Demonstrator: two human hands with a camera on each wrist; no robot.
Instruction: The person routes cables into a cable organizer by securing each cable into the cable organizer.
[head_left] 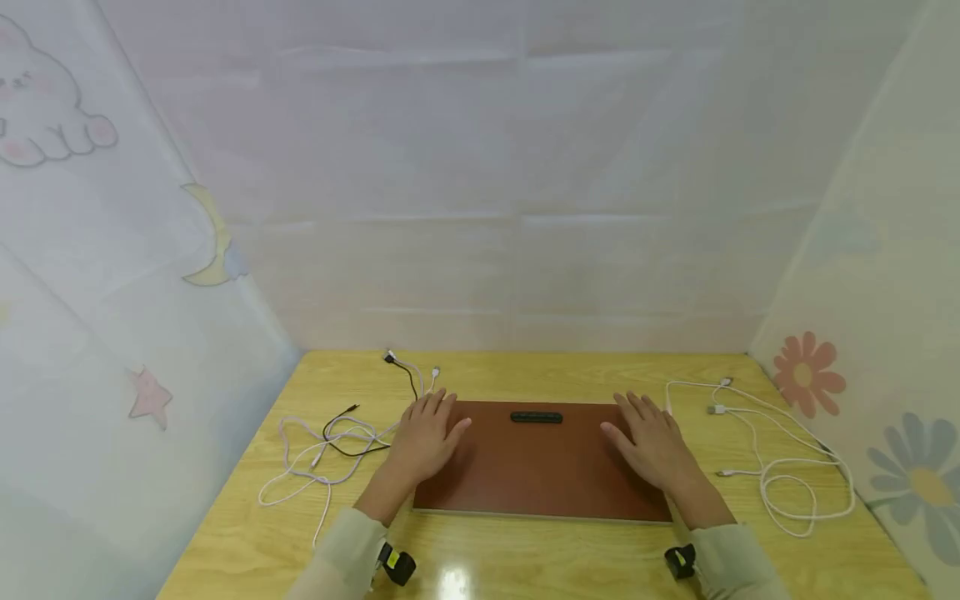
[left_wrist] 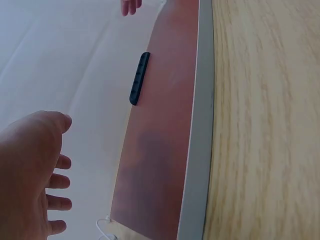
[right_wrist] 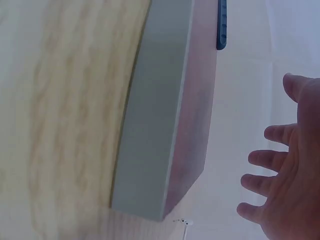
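A reddish-brown flat board point(head_left: 540, 475) with a pale side edge point(left_wrist: 200, 130) lies on the wooden table. Near its far edge sits a dark slotted bar point(head_left: 536, 417), its row of notches visible in the left wrist view. My left hand point(head_left: 423, 437) is over the board's left end, fingers extended and thumb spread. Over the right end is my right hand point(head_left: 652, 442), its fingers likewise extended and holding nothing. In both wrist views the hands appear raised off the board; whether either touches it in the head view I cannot tell.
Left of the board, several white and black charging cables point(head_left: 330, 479) lie tangled, some ends reaching behind it. More white cables point(head_left: 813, 462) loop on the right. Pale cloth walls point(head_left: 517, 183) enclose the wooden table point(head_left: 247, 533) at the back and sides.
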